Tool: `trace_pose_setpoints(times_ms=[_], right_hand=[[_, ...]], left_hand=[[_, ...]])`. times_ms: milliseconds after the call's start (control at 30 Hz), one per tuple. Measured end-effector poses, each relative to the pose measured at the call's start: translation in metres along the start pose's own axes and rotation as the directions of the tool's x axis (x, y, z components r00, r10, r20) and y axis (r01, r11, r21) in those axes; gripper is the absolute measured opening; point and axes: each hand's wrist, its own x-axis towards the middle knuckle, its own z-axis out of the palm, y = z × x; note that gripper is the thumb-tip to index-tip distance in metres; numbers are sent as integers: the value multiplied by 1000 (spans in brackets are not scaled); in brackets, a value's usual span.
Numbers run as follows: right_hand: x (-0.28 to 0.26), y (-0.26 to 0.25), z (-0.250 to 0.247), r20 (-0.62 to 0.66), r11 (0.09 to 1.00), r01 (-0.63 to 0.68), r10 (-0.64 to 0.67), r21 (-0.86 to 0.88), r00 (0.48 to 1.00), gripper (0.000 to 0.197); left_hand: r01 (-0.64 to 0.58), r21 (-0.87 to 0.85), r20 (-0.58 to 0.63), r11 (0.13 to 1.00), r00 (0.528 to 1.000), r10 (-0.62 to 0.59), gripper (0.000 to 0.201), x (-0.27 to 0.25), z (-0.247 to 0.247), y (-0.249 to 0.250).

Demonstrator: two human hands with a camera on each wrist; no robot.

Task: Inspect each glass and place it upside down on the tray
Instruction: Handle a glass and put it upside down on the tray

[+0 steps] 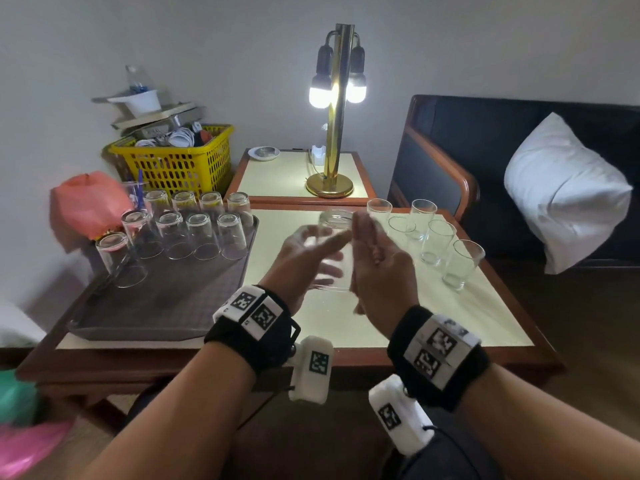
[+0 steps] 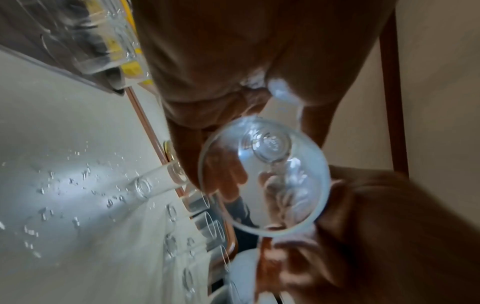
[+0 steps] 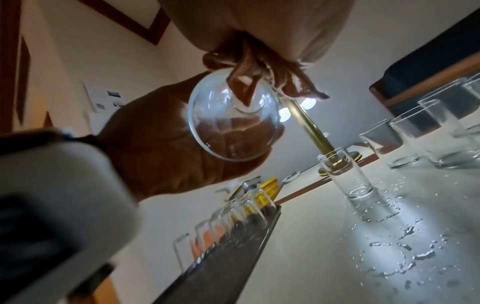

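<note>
the left hand (image 1: 304, 261) and right hand (image 1: 377, 268) both curl their fingers round a clear drinking glass (image 1: 334, 251) held above the cream surface (image 1: 398, 317). left of it, upturned glasses (image 1: 201, 237) stand on the grey textured tray (image 1: 159, 306); upright glasses (image 1: 436, 242) wait right.

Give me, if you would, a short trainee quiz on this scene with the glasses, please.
1. True or false: the glasses on the tray stand upside down.
2. Which holds the raised glass? A: left hand only; B: right hand only; C: both.
3. How many upright glasses wait on the table?
Key: 1 true; 2 C; 3 five.
</note>
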Motion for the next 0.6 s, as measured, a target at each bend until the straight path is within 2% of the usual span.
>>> trace_pose_setpoints(times_ms=[67,133,200,267,333,400,467,533,600], right_hand=[[-17,-1,8,98,999,48,-47,-4,994,51],[-7,3,8,44,1000,25,-25,8,999,50],[9,0,3,-44,997,-45,48,69,998,51],[5,-3,3,-20,1000,0,0,-2,1000,51],[-12,-5,8,82,994,95,-91,-54,993,51],[-5,0,5,49,994,98,-95,-53,994,50],[10,0,-1,-38,999,41,-42,-15,998,49],[7,-1,0,-22,996,67,-68,-52,997,49],[-7,-1,7,99,988,132,-124,-79,987,50]], left_hand=[[-21,-59,-71,998,997,17,59,2,-3,2],[56,-59,15,997,998,-55,50,-1,-2,4],[75,-3,104,997,992,-74,53,-3,2,0],[4,-22,17,1000,1000,-4,63,-2,2,0],[-21,-104,-77,994,997,13,53,1,1,0],[78,-142,5,987,997,-78,43,-1,1,1],[105,-76,87,992,991,-98,49,-2,2,-2],[22,-53,18,998,1000,-21,65,-2,2,-3],[-17,-104,-64,994,998,11,59,0,-1,-3]])
